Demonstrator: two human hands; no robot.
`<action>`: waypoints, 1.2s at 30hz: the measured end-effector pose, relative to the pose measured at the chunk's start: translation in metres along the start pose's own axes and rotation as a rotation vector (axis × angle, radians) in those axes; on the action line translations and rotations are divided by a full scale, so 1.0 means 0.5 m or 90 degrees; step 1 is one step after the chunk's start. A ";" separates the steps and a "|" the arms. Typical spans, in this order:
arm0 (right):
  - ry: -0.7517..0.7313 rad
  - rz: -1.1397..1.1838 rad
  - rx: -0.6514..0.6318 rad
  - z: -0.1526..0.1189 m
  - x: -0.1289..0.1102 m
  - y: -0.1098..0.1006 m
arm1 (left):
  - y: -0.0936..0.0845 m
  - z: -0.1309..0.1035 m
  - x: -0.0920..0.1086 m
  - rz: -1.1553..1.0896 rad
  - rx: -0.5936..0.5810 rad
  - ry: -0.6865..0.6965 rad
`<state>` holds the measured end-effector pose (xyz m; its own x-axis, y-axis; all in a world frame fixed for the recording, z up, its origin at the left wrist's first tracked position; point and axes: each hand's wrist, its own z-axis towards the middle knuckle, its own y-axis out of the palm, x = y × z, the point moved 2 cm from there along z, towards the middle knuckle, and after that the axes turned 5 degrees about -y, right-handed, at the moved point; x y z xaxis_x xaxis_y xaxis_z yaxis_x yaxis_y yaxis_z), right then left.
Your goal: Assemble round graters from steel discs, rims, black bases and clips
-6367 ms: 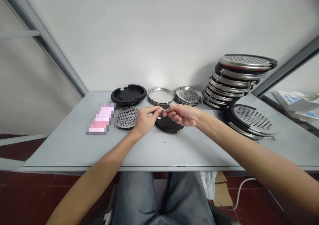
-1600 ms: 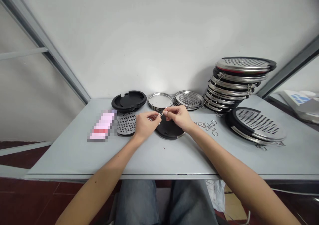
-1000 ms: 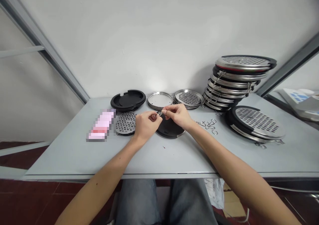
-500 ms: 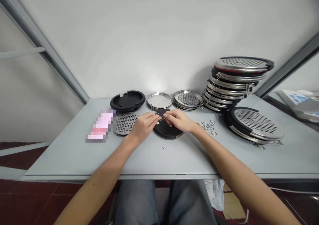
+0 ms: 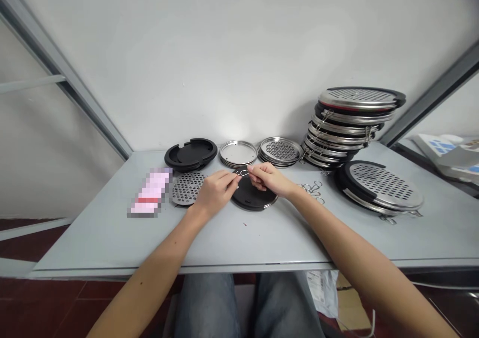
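Both hands pinch a thin metal wire clip (image 5: 244,172) between their fingertips. My left hand (image 5: 217,188) grips its left end, and my right hand (image 5: 268,179) has the right end. Beneath them, a round black disc (image 5: 254,195) lies on the table, partly hidden by the hands. To the left of it sits a round perforated metal plate (image 5: 187,187), partly covered by my left hand. Several loose wire clips (image 5: 313,188) lie to the right of my right wrist.
Black round trays (image 5: 190,153), plain metal lids (image 5: 238,153) and perforated lids (image 5: 280,151) stand along the wall. A tall stack of assembled round pieces (image 5: 348,128) rises at the back right, one more assembled piece (image 5: 385,185) before it. A blurred pink item (image 5: 149,193) lies left.
My hands have drawn slightly apart and turned, so more of the wire clip shows between them. The view has shifted a little.
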<state>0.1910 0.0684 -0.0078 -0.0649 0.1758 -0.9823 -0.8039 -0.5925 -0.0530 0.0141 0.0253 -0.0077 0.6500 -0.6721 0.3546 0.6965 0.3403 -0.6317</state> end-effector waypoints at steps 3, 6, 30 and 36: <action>-0.003 0.021 0.061 0.003 0.002 -0.004 | 0.007 -0.006 0.007 -0.036 -0.035 -0.003; -0.006 0.009 0.094 0.003 0.002 -0.011 | 0.009 -0.008 0.010 -0.055 -0.056 -0.012; -0.107 -0.247 0.195 -0.022 -0.004 -0.020 | 0.020 0.004 -0.010 -0.228 0.058 -0.241; -0.094 -0.112 0.084 -0.018 -0.006 -0.003 | 0.018 0.004 -0.011 -0.193 0.075 -0.244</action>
<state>0.1977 0.0615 -0.0063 0.0051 0.3849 -0.9229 -0.8801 -0.4365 -0.1869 0.0174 0.0336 -0.0140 0.4623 -0.4704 0.7517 0.8867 0.2539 -0.3865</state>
